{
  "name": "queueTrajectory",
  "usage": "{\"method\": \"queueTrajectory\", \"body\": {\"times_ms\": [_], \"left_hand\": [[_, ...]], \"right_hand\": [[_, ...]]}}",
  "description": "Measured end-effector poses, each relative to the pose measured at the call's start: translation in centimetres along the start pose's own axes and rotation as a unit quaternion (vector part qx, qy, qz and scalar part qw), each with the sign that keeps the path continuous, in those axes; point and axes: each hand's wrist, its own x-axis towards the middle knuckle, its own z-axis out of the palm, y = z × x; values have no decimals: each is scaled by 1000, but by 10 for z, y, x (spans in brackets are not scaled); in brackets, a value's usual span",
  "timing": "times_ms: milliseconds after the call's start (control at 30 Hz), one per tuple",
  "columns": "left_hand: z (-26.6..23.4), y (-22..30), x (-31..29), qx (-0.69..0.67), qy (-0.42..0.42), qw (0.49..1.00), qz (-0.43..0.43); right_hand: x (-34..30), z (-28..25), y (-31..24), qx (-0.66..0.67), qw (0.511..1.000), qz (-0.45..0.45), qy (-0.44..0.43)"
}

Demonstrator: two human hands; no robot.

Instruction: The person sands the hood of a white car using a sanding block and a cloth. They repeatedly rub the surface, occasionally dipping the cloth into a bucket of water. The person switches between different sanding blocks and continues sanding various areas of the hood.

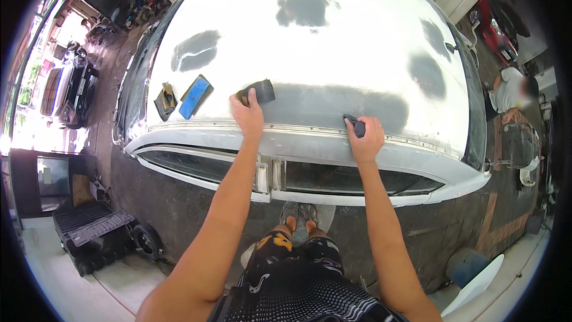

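Observation:
A white car roof [238, 36] with several grey patches spreads out in front of me. My left hand [249, 110] is closed on a folded, dark piece of sandpaper [264, 92], which lies against the roof at the left end of a long grey patch [333, 100]. Near the roof's close edge, my right hand [368, 138] grips a small black pad [358, 127]; its exact kind is unclear. Left of my left hand, a blue sanding block [195, 96] rests on the roof. Beside it lies a crumpled piece of dark and tan sandpaper [166, 101].
The car's side windows [322, 174] run below the roof edge, close to my legs. At the right a person [511, 92] stands near a metal-framed chair [517, 143]. A black wheeled container [98, 232] sits at lower left, and a blue drum [468, 267] at lower right.

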Motion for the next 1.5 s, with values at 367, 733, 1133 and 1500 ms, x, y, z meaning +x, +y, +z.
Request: {"method": "queueTrajectory", "body": {"times_ms": [367, 733, 1133, 1500], "left_hand": [[-26, 6, -2, -219, -235, 929, -182], [-93, 45, -112, -230, -282, 901, -238], [-107, 101, -122, -453, -333, 758, -331], [-101, 32, -112, -546, -297, 707, -337]], "right_hand": [[4, -3, -95, 435, 816, 257, -280], [-32, -21, -161, 361, 884, 229, -190], [-44, -54, -196, 220, 958, -42, -181], [-86, -79, -163, 627, 559, 490, -234]]}}
